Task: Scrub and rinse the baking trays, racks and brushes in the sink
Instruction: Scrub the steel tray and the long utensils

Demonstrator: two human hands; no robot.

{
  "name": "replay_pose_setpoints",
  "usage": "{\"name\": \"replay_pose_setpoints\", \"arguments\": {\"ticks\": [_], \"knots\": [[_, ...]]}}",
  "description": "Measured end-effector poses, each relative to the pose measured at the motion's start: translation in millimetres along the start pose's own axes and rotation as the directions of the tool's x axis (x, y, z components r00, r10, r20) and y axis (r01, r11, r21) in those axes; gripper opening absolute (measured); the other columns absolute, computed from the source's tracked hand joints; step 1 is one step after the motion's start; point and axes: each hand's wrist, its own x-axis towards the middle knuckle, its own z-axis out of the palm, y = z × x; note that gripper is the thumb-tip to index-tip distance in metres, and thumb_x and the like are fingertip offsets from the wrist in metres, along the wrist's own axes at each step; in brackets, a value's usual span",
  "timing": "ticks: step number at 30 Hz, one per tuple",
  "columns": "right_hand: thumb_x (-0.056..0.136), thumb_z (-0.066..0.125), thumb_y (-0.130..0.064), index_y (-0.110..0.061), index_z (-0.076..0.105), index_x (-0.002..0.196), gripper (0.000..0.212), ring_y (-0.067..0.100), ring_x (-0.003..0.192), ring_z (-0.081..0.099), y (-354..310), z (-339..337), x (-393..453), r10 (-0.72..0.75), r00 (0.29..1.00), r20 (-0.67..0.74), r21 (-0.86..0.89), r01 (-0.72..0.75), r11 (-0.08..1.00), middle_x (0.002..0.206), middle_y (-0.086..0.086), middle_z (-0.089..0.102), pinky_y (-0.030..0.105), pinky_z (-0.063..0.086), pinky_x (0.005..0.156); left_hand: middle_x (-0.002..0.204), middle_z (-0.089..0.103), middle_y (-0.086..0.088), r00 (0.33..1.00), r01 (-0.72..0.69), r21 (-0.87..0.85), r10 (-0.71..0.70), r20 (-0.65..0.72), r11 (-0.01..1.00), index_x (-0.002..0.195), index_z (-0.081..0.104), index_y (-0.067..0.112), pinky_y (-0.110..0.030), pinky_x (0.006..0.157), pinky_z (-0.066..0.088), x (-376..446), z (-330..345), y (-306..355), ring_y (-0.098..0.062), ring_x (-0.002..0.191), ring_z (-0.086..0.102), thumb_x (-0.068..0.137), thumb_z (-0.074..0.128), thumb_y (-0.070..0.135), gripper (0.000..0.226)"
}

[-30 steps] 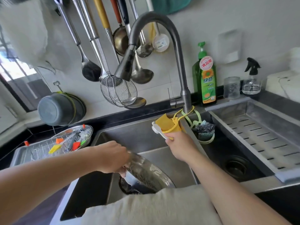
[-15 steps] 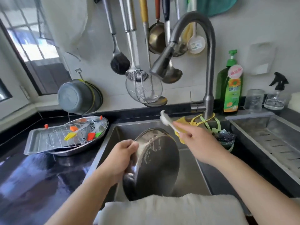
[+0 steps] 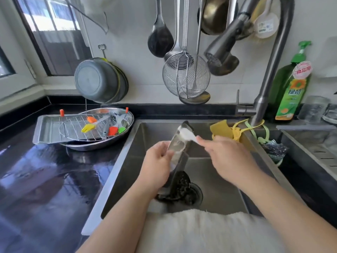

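- Since the earlier frame the tray (image 3: 177,152) had been turned from nearly face-on to edge-on, and the brush (image 3: 186,134) had come down from mid-air onto its upper part.
- The left hand (image 3: 156,167) gripped the tray's left edge, fingers curled round it; the tray stood almost upright in the middle of the sink (image 3: 145,136), its low end over the drain (image 3: 184,190).
- The right hand (image 3: 228,157) pinched the brush handle, white head resting on the tray near its far end.
- No water showed at the tap (image 3: 226,42), so this looked like scrubbing, not rinsing.
- To scrub well, I judged the left hand should brace the tray against the push, with strokes running far to near along the face and into the rim, then a turn for the other side.
- A wet steel tray held on edge could slip; keeping its low end on the sink floor would steady it.
- Left of the sink, on the wet black counter (image 3: 45,179), a flat tray (image 3: 47,128) with a rack (image 3: 76,125) leaned on an oval dish (image 3: 127,121), with coloured brushes (image 3: 102,125) on top, seemingly awaiting washing.
- On the far wall hung ladles, a wire skimmer (image 3: 186,77) and a grey basin (image 3: 98,81); a window stood far left.
- Far right stood a soap bottle (image 3: 290,92); a white towel (image 3: 200,232) lay over the near sink edge.
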Motion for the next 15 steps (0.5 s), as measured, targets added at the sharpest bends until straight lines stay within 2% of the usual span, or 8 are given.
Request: {"name": "replay_pose_setpoints", "arguments": {"ticks": [1, 3, 5, 6, 9, 13, 15], "knots": [[0.108, 0.037, -0.02, -0.05, 0.038, 0.15, 0.052, 0.019, 0.077, 0.052, 7.4, -1.7, 6.0, 0.062, 0.998, -0.028, -0.003, -0.062, 0.998, 0.086, -0.008, 0.046, 0.04, 0.048, 0.063, 0.093, 0.078, 0.0, 1.0, -0.008, -0.021, 0.008, 0.01, 1.0, 0.105, 0.072, 0.015, -0.03, 0.081, 0.056, -0.5, 1.6, 0.1, -0.012, 0.087, 0.073, 0.102, 0.054, -0.003, 0.026], [0.109, 0.038, -0.023, -0.05, 0.041, 0.149, 0.049, 0.02, 0.077, 0.052, 7.7, 0.4, 2.2, 0.024, 1.0, -0.017, 0.054, -0.023, 0.998, 0.084, -0.009, 0.045, 0.04, 0.047, 0.064, 0.098, 0.078, -0.004, 0.999, -0.016, -0.041, 0.018, 0.032, 0.999, 0.109, 0.072, 0.016, -0.034, 0.084, 0.057, -0.6, 3.2, -1.2, -0.019, 0.092, 0.074, 0.102, 0.052, -0.004, 0.029], [0.108, 0.04, -0.026, -0.054, 0.041, 0.146, 0.047, 0.018, 0.075, 0.049, -6.5, 6.6, -11.7, -0.113, 0.993, 0.032, 0.139, 0.108, 0.984, 0.08, -0.008, 0.043, 0.037, 0.043, 0.062, 0.089, 0.077, -0.002, 0.999, 0.019, -0.089, -0.017, 0.032, 0.996, 0.107, 0.073, 0.017, -0.029, 0.073, 0.056, 0.2, 2.0, -3.1, -0.018, 0.082, 0.071, 0.102, 0.052, -0.004, 0.03], [0.108, 0.041, -0.027, -0.056, 0.042, 0.145, 0.046, 0.017, 0.074, 0.048, -6.7, 7.9, -11.5, -0.133, 0.991, 0.024, 0.14, 0.128, 0.982, 0.08, -0.008, 0.043, 0.037, 0.042, 0.06, 0.086, 0.076, -0.002, 0.999, 0.037, -0.108, -0.033, 0.04, 0.994, 0.107, 0.073, 0.015, -0.026, 0.068, 0.054, 0.0, 1.2, -3.0, -0.016, 0.079, 0.07, 0.102, 0.051, -0.005, 0.03], [0.108, 0.041, -0.028, -0.056, 0.045, 0.144, 0.046, 0.016, 0.072, 0.049, 8.4, 4.4, 3.6, 0.001, 0.999, -0.037, 0.111, 0.003, 0.994, 0.081, -0.007, 0.045, 0.038, 0.043, 0.06, 0.091, 0.078, -0.004, 0.996, 0.041, -0.118, -0.031, 0.081, 0.992, 0.11, 0.073, 0.012, -0.023, 0.069, 0.054, -1.2, 1.6, -3.2, -0.014, 0.082, 0.073, 0.102, 0.05, -0.006, 0.03], [0.108, 0.043, -0.029, -0.057, 0.045, 0.143, 0.045, 0.015, 0.073, 0.05, -9.5, 8.9, -17.2, -0.171, 0.983, 0.068, 0.178, 0.157, 0.972, 0.082, -0.007, 0.046, 0.039, 0.045, 0.062, 0.079, 0.068, -0.007, 0.996, 0.04, -0.207, -0.023, 0.082, 0.978, 0.098, 0.07, 0.008, -0.029, 0.063, 0.048, 0.5, -0.2, -5.6, -0.022, 0.073, 0.062, 0.102, 0.047, -0.01, 0.029], [0.107, 0.044, -0.029, -0.056, 0.046, 0.142, 0.045, 0.013, 0.072, 0.048, -4.3, 8.2, -10.5, -0.109, 0.994, 0.013, 0.163, 0.105, 0.981, 0.08, -0.009, 0.044, 0.037, 0.043, 0.059, 0.081, 0.069, -0.01, 0.995, 0.033, -0.243, -0.011, 0.094, 0.969, 0.099, 0.07, 0.008, -0.031, 0.064, 0.05, 1.2, 0.4, -5.4, -0.024, 0.073, 0.063, 0.101, 0.047, -0.012, 0.031]]}}
